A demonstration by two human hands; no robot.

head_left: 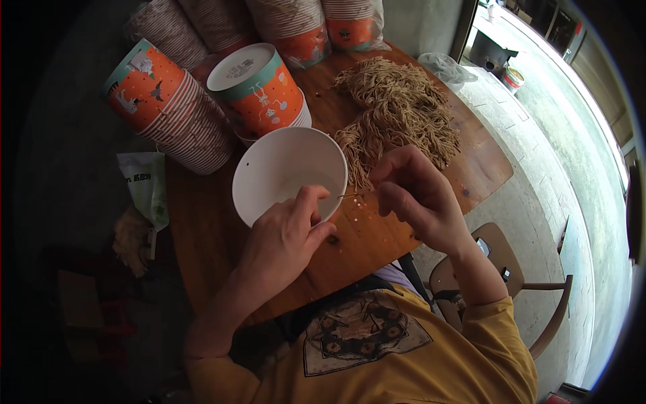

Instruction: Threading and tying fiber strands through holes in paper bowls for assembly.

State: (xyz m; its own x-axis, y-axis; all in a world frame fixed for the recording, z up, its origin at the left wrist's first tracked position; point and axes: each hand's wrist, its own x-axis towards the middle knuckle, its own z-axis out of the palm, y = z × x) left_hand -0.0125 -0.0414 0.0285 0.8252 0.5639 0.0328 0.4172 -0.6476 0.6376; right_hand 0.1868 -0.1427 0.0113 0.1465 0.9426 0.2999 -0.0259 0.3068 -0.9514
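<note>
A white paper bucket (269, 161) stands on the wooden table with its mouth tilted toward me. My left hand (282, 236) is closed over its near right rim, the fingers inside and the thumb outside. Just right of the rim, my right hand (420, 198) pinches a thin brown cord (355, 195) between thumb and forefinger. The cord stretches from those fingertips to the bucket's rim; whether it passes through a hole there is too small to tell. Behind my right hand lies a large loose heap of tan cords (404, 111).
Stacked orange paper buckets (262, 101) stand upside down behind the white one, and another stack (161, 101) leans at left. Bagged stacks (289, 27) line the back. A green-white bag (145, 182) hangs at the table's left edge. A chair (501, 249) stands at right.
</note>
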